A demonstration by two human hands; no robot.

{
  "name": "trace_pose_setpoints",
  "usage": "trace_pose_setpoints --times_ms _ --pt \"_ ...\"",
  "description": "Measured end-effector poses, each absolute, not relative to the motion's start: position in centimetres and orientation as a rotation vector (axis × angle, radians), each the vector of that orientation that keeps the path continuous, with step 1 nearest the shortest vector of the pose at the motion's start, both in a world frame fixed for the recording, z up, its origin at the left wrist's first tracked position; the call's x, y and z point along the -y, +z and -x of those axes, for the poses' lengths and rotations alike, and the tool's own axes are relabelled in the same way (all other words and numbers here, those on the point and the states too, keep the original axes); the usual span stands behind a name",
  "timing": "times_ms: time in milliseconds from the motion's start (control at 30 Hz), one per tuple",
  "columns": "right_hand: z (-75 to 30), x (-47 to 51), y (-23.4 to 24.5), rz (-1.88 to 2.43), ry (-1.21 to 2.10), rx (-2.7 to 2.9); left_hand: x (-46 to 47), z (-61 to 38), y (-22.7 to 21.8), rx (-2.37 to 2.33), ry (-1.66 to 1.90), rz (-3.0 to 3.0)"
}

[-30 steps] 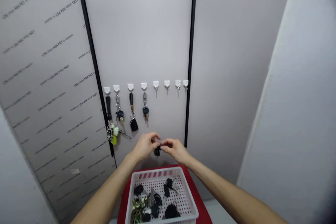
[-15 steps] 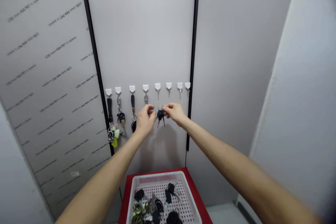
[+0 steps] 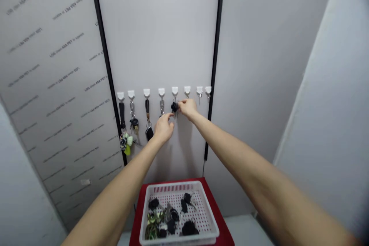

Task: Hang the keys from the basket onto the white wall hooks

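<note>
A row of white hooks (image 3: 187,90) is stuck on a grey wall panel. The leftmost hooks carry key bunches (image 3: 133,122). My right hand (image 3: 188,108) pinches a black key bunch (image 3: 174,107) right under the fifth hook (image 3: 174,91). Just below and to the left, my left hand (image 3: 163,127) has its fingers curled, the forefinger reaching up to the same bunch. Three hooks at the right end hang bare.
Below, a white perforated basket (image 3: 210,226) with several black keys and rings sits on a red stand (image 3: 223,230). Black vertical strips (image 3: 215,65) frame the panel. A printed grey sheet (image 3: 52,77) covers the left wall; a plain wall stands at right.
Both hands rose from above the basket to the hook row, carrying the black key bunch up to the fifth hook. My left hand has dropped slightly below the bunch.
</note>
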State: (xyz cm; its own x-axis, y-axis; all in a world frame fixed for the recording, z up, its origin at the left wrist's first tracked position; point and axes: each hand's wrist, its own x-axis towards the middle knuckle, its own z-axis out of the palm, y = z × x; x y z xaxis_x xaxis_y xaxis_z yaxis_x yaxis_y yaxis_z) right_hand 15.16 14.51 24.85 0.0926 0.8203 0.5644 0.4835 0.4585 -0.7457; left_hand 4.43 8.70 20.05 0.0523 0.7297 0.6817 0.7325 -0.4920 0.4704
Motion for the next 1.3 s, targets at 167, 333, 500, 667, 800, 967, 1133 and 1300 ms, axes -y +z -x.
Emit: trace_pose_setpoints --times_ms 167,333,500,667,800,967,1133,1300 --pt "-17.2 -10.6 17.7 1.21 0.385 1.665 -5.8 -2.8 12.3 1.789 -1.42 2.422" --pt "-19.6 -4.2 5.5 1.313 0.888 2.25 -1.9 -1.6 3.0 2.011 -1.017 2.702" --pt "-20.3 -1.8 0.5 1.318 0.679 2.568 -0.4 -1.1 -0.6 2.006 -0.665 2.833" --pt "-19.1 -2.8 1.3 1.433 0.181 2.603 -0.2 -1.9 -1.1 1.962 -0.541 2.878" --pt "-18.0 -3.4 0.8 1.494 0.097 2.69 -0.3 -2.1 -1.9 1.998 -0.624 2.842" --pt "-18.4 -3.7 0.2 1.429 0.218 2.613 -1.0 -1.5 -1.0 2.348 -0.999 2.801" --pt "-19.6 -3.9 0.9 1.354 0.533 2.495 -2.0 -1.1 1.2 2.444 -1.431 2.805" --pt "-19.0 -3.7 2.5 1.262 0.744 2.347 -2.9 -1.5 3.1 2.392 -1.555 2.858"
